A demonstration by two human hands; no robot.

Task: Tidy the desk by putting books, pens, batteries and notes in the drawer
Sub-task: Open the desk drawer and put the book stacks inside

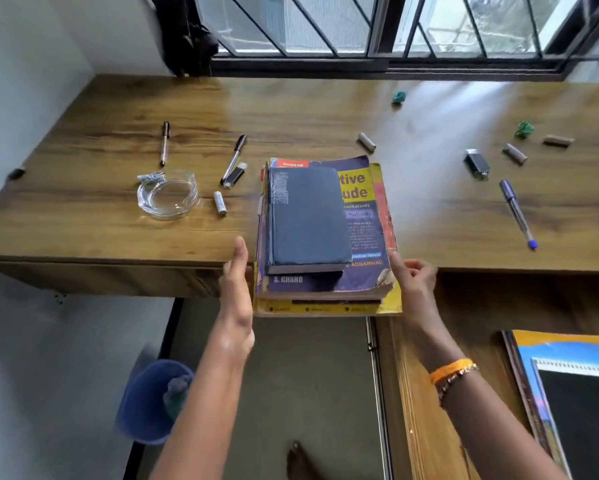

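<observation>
**Book stack at desk edge**

A wooden desk is seen under a barred window. A stack of books is positioned overhanging the front edge. It is flanked by the left hand, fingers straight and together against its side, and the right hand, fingers curled at its corner; contact underneath is hidden. Pens and batteries are scattered either side. The open drawer is cut off at right, books inside partly visible.

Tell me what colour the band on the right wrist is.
Orange wristband, clearest in the head view.
</observation>
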